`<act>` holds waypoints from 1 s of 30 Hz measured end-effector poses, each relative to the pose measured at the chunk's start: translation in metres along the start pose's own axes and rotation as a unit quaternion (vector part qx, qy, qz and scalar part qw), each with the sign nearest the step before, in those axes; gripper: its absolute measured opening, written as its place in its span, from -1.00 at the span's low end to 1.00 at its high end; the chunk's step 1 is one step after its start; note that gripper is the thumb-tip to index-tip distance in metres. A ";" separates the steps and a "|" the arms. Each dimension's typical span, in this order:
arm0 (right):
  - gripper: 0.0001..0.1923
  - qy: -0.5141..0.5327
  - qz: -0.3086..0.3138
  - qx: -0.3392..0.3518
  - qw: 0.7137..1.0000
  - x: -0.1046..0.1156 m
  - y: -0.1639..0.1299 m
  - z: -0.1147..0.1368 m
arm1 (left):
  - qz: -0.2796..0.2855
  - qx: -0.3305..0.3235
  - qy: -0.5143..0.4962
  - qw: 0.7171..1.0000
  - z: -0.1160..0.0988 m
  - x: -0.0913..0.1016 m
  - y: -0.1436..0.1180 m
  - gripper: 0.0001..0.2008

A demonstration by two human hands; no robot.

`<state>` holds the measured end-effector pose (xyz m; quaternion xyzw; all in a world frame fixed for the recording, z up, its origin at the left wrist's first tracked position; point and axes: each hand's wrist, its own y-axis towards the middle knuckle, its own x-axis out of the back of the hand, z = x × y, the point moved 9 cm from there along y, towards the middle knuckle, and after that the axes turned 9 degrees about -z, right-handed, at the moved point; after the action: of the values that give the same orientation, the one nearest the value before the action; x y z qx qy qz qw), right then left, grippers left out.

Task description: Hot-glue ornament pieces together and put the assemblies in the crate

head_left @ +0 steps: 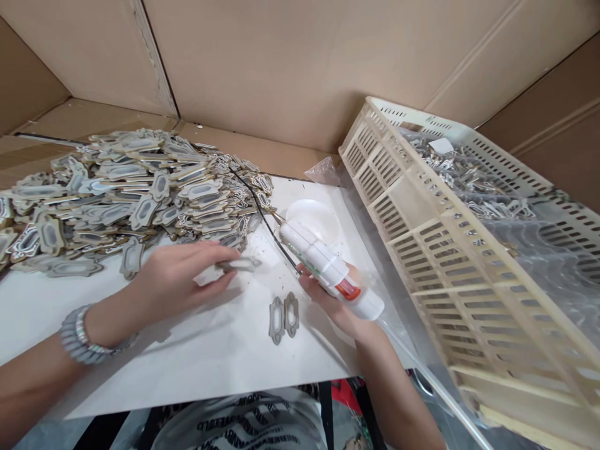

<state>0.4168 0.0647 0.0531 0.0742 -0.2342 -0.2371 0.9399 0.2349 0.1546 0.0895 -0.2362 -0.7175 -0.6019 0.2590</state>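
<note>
At the fingertips of the left hand (173, 278), one thin grey metal-looking plate with an oblong opening (239, 269) is held just above the white tabletop (201, 356); the step in hand is judged to be the handling of a single plate, with a tool at the ready. For the next move, a light, steady pinch seems called for. The plate is gripped at one end between thumb and forefinger, nearly closed on it. By the right hand (342, 317), a white cylindrical tool with a red-orange label and narrow metal tip (323, 262) is grasped from below, its fingers partly hidden. Between the hands, two similar grey plates (284, 317) are laid side by side. Beyond the tool, a shallow round white dish (323, 215) is partly covered; farther out, a large heap of grey plates (154, 194) is seen to the left, and a cream slotted plastic crate (412, 250) to the right.
</note>
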 end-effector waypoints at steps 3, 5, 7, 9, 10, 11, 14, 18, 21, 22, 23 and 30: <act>-0.91 0.009 0.018 0.034 0.999 -0.004 -0.002 0.007 | -0.068 -0.029 0.087 0.994 -0.001 0.023 0.006 -0.81; -0.90 0.017 0.048 0.064 0.997 -0.010 -0.003 0.012 | -0.085 -0.049 0.136 0.986 -0.004 0.031 0.008 -0.81; -0.90 0.031 0.083 0.095 0.992 -0.017 -0.006 0.017 | -0.089 -0.058 0.153 0.982 -0.006 0.034 0.008 -0.83; -0.94 0.034 0.104 0.113 0.988 -0.022 -0.008 0.019 | -0.093 -0.063 0.158 0.981 -0.007 0.036 0.008 -0.83; -0.95 0.030 0.108 0.118 0.987 -0.023 -0.009 0.020 | -0.096 -0.067 0.162 0.980 -0.008 0.036 0.008 -0.83; -0.96 0.023 0.109 0.121 0.986 -0.024 -0.009 0.020 | -0.101 -0.070 0.169 0.978 -0.009 0.037 0.008 -0.82; -0.96 0.006 0.112 0.114 0.987 -0.027 -0.009 0.018 | -0.099 -0.070 0.187 0.975 -0.011 0.037 0.009 -0.79; -0.95 0.005 0.117 0.113 0.987 -0.028 -0.009 0.017 | -0.103 -0.069 0.192 0.974 -0.013 0.040 0.009 -0.78; -0.96 0.001 0.121 0.120 0.985 -0.028 -0.008 0.019 | -0.111 -0.065 0.197 0.972 -0.013 0.042 0.008 -0.79; -0.96 -0.002 0.122 0.120 0.985 -0.028 -0.008 0.019 | -0.111 -0.069 0.197 0.972 -0.014 0.042 0.008 -0.80; -0.96 -0.004 0.123 0.119 0.985 -0.029 -0.008 0.019 | -0.112 -0.075 0.195 0.971 -0.015 0.041 0.008 -0.80; -0.92 -0.018 0.121 0.104 0.987 -0.029 -0.009 0.015 | -0.111 -0.092 0.184 0.972 -0.019 0.041 0.008 -0.77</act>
<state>0.3834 0.0707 0.0520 0.1379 -0.2819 -0.0972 0.9445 0.2106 0.1379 0.1250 -0.0629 -0.6210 -0.7233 0.2954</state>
